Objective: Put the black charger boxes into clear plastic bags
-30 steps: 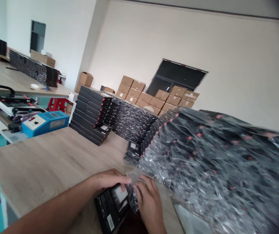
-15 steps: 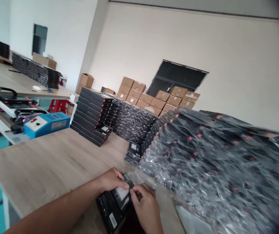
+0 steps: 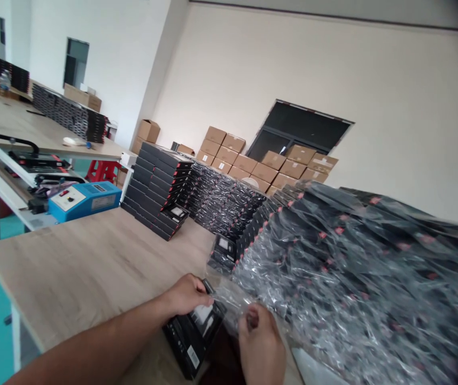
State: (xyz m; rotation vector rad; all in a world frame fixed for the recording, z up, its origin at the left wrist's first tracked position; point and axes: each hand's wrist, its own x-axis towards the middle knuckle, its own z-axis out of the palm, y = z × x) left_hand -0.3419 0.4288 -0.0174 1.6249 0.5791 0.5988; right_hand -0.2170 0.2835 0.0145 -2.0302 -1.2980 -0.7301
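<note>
At the desk's (image 3: 92, 267) near edge, the left hand (image 3: 186, 294) grips the black box (image 3: 194, 334) while the right hand (image 3: 258, 334) pinches its clear bag (image 3: 232, 307), bagging unfinished beside the wrapped pile (image 3: 352, 278).

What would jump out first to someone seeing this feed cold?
The sprawling heap of plastic-wrapped black boxes, filling the right half of the wooden table, dominates. At the bottom centre, the left hand grips a black box while the right hand pinches a clear plastic bag at its end. A neat stack of unwrapped black boxes stands mid-table, a blue machine to its left.
</note>
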